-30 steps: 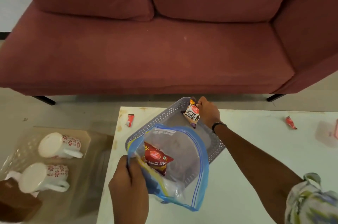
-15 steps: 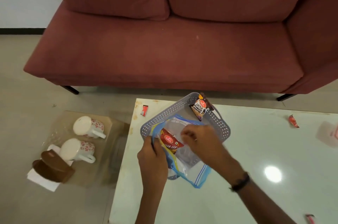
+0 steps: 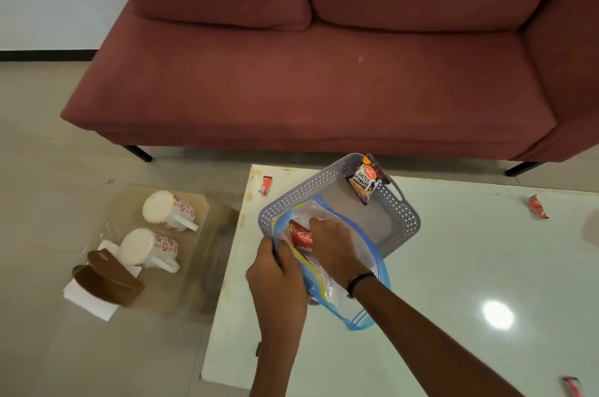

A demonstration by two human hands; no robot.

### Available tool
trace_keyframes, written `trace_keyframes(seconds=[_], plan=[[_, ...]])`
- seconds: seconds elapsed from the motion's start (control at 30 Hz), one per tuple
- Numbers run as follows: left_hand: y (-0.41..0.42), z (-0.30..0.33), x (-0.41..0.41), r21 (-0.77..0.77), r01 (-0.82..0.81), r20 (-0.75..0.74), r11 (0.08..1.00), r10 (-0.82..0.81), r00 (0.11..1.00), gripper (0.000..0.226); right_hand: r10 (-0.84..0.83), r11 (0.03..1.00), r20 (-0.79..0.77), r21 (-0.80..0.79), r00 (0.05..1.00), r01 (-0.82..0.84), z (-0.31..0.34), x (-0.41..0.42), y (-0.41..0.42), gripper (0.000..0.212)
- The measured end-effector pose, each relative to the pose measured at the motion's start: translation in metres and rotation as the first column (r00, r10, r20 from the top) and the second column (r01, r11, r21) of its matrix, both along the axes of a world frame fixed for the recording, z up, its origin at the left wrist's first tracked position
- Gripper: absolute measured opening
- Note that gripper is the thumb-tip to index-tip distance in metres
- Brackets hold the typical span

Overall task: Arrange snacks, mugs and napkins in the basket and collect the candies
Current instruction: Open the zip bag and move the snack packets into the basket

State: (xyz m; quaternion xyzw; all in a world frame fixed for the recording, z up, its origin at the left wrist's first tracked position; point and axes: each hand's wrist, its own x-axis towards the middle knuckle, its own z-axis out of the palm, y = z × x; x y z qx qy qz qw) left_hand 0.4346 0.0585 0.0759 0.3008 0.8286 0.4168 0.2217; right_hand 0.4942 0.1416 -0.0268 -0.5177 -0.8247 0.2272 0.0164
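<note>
The left hand pinches the rim of a clear, blue-edged plastic zip bag; the right hand, inside it, grips a glossy red snack packet, just short of the perforated grey plastic basket.

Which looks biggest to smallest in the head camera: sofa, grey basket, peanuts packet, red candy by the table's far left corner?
1. Sofa, by far.
2. Grey basket.
3. Salted peanuts packet, leaning on the basket's far wall.
4. Red candy, smallest.
</note>
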Motion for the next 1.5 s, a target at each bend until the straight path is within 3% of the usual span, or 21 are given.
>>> trace_keyframes(seconds=[0.27, 0.43, 0.53, 0.7, 0.87, 1.03, 1.2, 1.37, 1.5], plan=[[0.015, -0.003, 0.003, -0.015, -0.031, 0.093, 0.999, 0.032, 0.995, 0.026, -0.067, 0.993, -0.320, 0.075, 0.945, 0.095, 0.086, 0.056, -0.008, 0.018], [0.025, -0.010, 0.000, -0.075, -0.037, 0.058, 0.997, 0.041, 0.997, 0.030, -0.140, 0.964, -0.491, 0.132, 0.860, 0.232, 0.141, 0.100, 0.004, 0.004], [0.025, -0.015, 0.000, -0.099, -0.030, -0.035, 0.995, 0.027, 0.999, 0.033, -0.155, 0.925, -0.576, 0.202, 0.803, 0.323, 0.159, 0.126, 0.022, 0.011], [0.021, -0.022, -0.002, -0.150, -0.009, -0.069, 0.989, -0.002, 0.998, 0.035, -0.306, 0.852, -0.467, 0.253, 0.829, 0.458, 0.128, 0.157, 0.062, 0.014], [0.022, -0.024, -0.003, -0.183, 0.041, -0.004, 0.982, -0.042, 0.999, 0.031, -0.435, 0.894, -0.156, 0.047, 0.887, 0.446, 0.027, 0.162, 0.093, 0.015], [0.024, -0.030, -0.008, -0.212, 0.101, 0.076, 0.972, -0.087, 0.993, 0.027, -0.451, 0.885, -0.044, -0.149, 0.891, 0.441, -0.029, 0.151, 0.105, 0.015], [0.028, -0.033, -0.010, -0.189, 0.099, 0.168, 0.977, -0.067, 0.983, 0.031, -0.404, 0.899, 0.092, -0.143, 0.910, 0.414, -0.057, 0.147, 0.113, 0.022], [0.029, -0.027, -0.014, -0.222, 0.137, 0.177, 0.965, -0.098, 0.979, 0.028, -0.475, 0.869, 0.083, -0.114, 0.876, 0.482, -0.049, 0.150, 0.107, 0.028], [0.020, -0.015, -0.016, -0.263, 0.157, 0.183, 0.952, -0.110, 0.977, 0.025, -0.511, 0.859, -0.179, -0.098, 0.841, 0.502, 0.020, 0.138, 0.081, 0.019]])
